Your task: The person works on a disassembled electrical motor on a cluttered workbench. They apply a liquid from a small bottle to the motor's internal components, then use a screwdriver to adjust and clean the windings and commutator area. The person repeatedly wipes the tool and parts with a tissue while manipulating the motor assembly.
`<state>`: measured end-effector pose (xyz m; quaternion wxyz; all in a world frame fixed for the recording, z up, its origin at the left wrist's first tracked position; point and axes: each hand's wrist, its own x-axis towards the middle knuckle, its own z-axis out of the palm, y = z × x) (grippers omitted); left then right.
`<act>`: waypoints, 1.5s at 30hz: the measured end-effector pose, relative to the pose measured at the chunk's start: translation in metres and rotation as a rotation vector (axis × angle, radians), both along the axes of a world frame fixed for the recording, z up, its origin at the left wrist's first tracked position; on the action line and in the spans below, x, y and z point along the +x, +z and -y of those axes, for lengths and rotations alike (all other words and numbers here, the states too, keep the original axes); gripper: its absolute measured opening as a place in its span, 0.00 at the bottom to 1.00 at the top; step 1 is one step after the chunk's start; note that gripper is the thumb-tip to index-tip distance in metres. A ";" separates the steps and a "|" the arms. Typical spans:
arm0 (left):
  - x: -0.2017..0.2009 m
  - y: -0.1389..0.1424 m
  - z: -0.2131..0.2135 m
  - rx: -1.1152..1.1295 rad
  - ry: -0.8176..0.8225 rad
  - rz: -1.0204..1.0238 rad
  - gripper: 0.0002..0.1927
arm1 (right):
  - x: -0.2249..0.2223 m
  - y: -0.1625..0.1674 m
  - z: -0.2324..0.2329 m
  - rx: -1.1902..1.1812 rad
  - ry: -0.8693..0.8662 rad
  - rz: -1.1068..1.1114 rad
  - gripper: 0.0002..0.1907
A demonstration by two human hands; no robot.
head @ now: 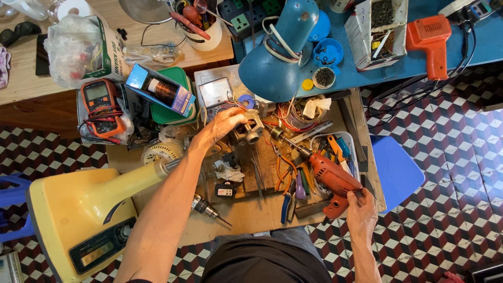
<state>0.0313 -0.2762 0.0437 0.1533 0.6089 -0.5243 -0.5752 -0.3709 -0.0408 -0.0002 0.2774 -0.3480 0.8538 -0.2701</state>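
Motor (247,129), a small grey one with a round shaft end, sits near the middle of the cluttered wooden workbench (251,217), just below the blue desk lamp (280,52). To judge by how things lie, the drilling is set up but not under way: the red electric drill (327,173) lies tilted across the bench with its bit aimed up-left at the motor, the tip just beside it, though whether it touches I cannot tell. The left hand (224,123) lies over the motor, fingers curled down onto its top. The right hand (360,208) is clenched round the drill's handle at the bench's near right edge. Loose pliers (285,202) and wires (283,167) lie between the two.
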 end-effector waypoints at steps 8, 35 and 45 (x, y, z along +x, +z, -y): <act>-0.002 -0.021 0.001 -0.062 0.014 -0.033 0.40 | 0.000 -0.006 0.002 0.061 -0.035 0.024 0.29; -0.002 -0.011 -0.149 -0.850 0.181 0.479 0.44 | -0.021 -0.043 -0.006 0.038 0.007 0.162 0.30; 0.018 -0.024 -0.250 -0.589 0.566 0.264 0.23 | 0.004 -0.008 -0.001 -0.102 0.001 -0.020 0.30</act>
